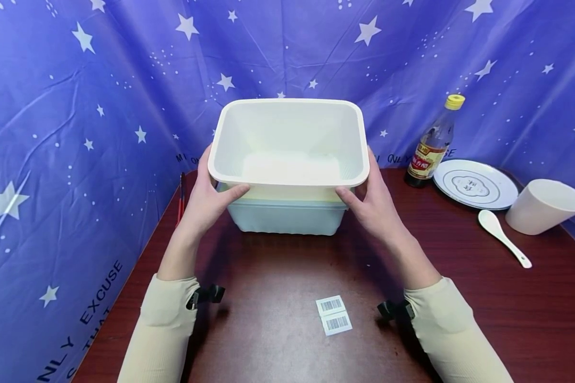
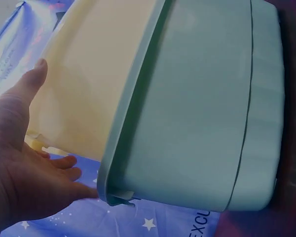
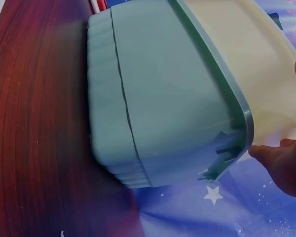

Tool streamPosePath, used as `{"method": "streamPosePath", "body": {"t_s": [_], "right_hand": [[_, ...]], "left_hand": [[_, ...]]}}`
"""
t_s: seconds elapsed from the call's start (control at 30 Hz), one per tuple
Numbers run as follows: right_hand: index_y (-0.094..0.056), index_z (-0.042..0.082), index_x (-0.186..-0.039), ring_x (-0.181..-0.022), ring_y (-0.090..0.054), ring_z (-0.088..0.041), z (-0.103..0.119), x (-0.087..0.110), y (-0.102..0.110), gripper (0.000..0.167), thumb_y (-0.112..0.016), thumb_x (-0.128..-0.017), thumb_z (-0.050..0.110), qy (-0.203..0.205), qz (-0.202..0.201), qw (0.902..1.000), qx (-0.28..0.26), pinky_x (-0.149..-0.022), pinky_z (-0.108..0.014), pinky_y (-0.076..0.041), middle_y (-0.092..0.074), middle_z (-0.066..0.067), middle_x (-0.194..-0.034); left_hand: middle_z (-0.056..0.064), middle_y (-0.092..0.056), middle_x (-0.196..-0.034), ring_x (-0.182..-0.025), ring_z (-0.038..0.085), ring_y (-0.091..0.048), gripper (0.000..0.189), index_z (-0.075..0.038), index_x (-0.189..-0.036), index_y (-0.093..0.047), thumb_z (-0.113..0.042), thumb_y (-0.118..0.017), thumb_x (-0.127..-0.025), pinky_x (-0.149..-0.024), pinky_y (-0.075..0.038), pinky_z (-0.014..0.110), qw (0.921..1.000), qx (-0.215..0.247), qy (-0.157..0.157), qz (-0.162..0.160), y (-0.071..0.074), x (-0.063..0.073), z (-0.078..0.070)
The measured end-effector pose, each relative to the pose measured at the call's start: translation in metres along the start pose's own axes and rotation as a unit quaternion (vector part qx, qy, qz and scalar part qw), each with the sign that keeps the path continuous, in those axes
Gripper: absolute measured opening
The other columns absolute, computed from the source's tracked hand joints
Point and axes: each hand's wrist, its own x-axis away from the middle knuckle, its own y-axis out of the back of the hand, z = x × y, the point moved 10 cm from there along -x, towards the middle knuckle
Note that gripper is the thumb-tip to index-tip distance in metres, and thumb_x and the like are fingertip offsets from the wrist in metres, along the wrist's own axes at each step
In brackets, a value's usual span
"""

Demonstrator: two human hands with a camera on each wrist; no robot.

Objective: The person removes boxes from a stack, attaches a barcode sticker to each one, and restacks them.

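Observation:
A white plastic basin point(image 1: 287, 119), cream on its outer walls, is set partly down inside a pale blue-green basin point(image 1: 287, 217) on the table. My left hand point(image 1: 210, 199) holds the white basin at its left end, thumb against the front wall just under the rim. At the right end my right hand point(image 1: 371, 202) grips it the same way. In the left wrist view, fingers point(image 2: 64, 190) reach to the rim corner of the blue-green basin point(image 2: 197, 103). The right wrist view has a fingertip point(image 3: 256, 150) close by that basin's rim too.
To the right stand a sauce bottle point(image 1: 430, 143) with a yellow cap, a white plate point(image 1: 476, 183), a white spoon point(image 1: 503, 236) and a tilted white cup point(image 1: 543, 207). A barcode label point(image 1: 334, 315) lies in front. Red-and-black slender items point(image 1: 181, 199) lie at the left edge, by the starry curtain point(image 1: 76, 133).

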Motion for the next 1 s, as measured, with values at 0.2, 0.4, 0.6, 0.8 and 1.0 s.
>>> {"method": "streamPosePath", "body": {"t_s": [0.2, 0.4, 0.6, 0.8, 1.0], "right_hand": [[-0.013, 0.019, -0.162, -0.121, -0.054, -0.032, -0.017, 0.001, 0.007, 0.090, -0.071, -0.093, 0.009, 0.007, -0.013, 0.9993, -0.034, -0.092, -0.028, -0.051, -0.039, -0.016, -0.149], [-0.013, 0.023, -0.162, -0.116, -0.058, -0.035, -0.018, 0.001, 0.010, 0.094, -0.074, -0.092, 0.017, 0.015, -0.018, 0.9983, -0.053, -0.084, -0.028, -0.056, -0.041, -0.018, -0.147], [-0.014, 0.026, -0.162, -0.113, -0.060, -0.035, -0.008, 0.002, 0.010, 0.094, -0.074, -0.091, 0.021, 0.019, -0.019, 0.9990, -0.034, -0.081, -0.029, -0.058, -0.044, -0.016, -0.145], [-0.014, 0.029, -0.162, -0.110, -0.060, -0.044, 0.006, 0.005, 0.016, 0.094, -0.074, -0.090, 0.023, 0.022, -0.026, 0.9994, 0.009, -0.078, -0.029, -0.058, -0.047, -0.017, -0.142], [-0.012, 0.028, -0.163, -0.113, -0.059, -0.035, 0.019, 0.009, 0.026, 0.095, -0.074, -0.090, 0.024, 0.023, -0.040, 0.9984, 0.031, -0.082, -0.026, -0.057, -0.044, -0.019, -0.147]], "left_hand": [[0.012, -0.038, -0.149, -0.134, 0.024, -0.042, 0.103, -0.013, -0.159, -0.011, -0.001, -0.078, -0.082, -0.111, -0.032, 0.043, 0.9972, 0.072, -0.019, 0.011, -0.007, 0.006, -0.022], [0.017, -0.031, -0.155, -0.137, 0.033, -0.035, 0.108, -0.016, -0.159, -0.008, -0.005, -0.082, -0.080, -0.112, -0.028, 0.050, 0.9929, 0.105, -0.054, 0.010, -0.006, 0.002, -0.017], [0.011, -0.029, -0.157, -0.138, 0.035, -0.034, 0.113, -0.024, -0.159, -0.008, -0.014, -0.087, -0.079, -0.112, -0.029, 0.051, 0.9892, 0.120, -0.083, 0.010, -0.003, 0.001, -0.013], [0.010, -0.028, -0.159, -0.139, 0.037, -0.034, 0.116, -0.023, -0.160, -0.005, -0.022, -0.088, -0.079, -0.112, -0.032, 0.051, 0.9865, 0.132, -0.097, 0.013, -0.004, 0.003, -0.021], [0.009, -0.028, -0.158, -0.138, 0.038, -0.034, 0.120, -0.022, -0.161, -0.003, -0.034, -0.089, -0.078, -0.109, -0.035, 0.053, 0.9858, 0.132, -0.103, 0.010, -0.009, 0.006, -0.028]]}}
